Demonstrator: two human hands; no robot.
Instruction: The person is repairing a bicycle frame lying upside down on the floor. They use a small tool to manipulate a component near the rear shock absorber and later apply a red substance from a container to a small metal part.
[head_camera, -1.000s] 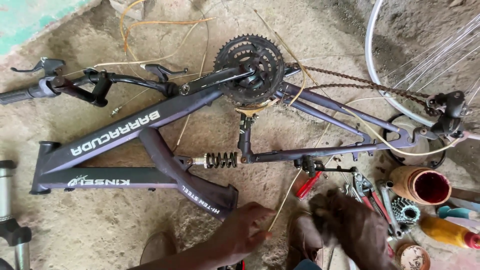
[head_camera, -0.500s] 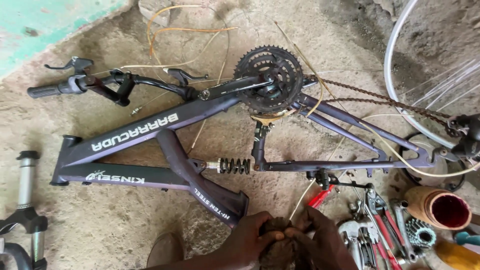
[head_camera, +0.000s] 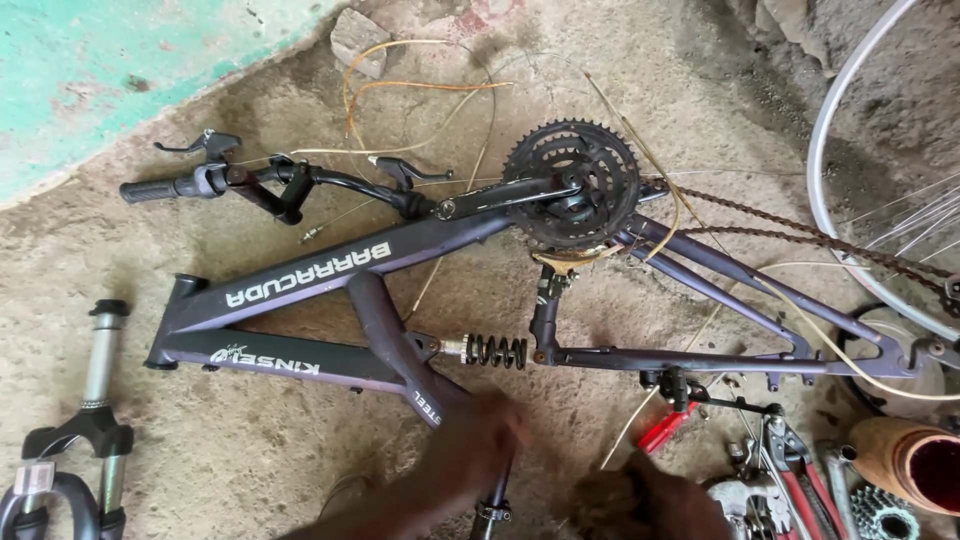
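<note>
Worn on the head, looking steeply down from fairly near onto a dark purple metal bicycle frame (head_camera: 400, 300) lying on sandy concrete ground (head_camera: 250, 450).

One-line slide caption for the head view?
Left hand on the purple bike frame near its seat tube, right hand beside scattered tools.

The bicycle frame (head_camera: 330, 265) is metal under matt dark paint, scuffed in places. Its chainring (head_camera: 572, 183) is dull dark metal, and the chain (head_camera: 800, 232) looks rusty brown. The spring (head_camera: 495, 351) is black coiled metal. The ground (head_camera: 300, 460) is rough, dusty concrete. The wheel rim (head_camera: 835, 200) is shiny bare metal.
</note>
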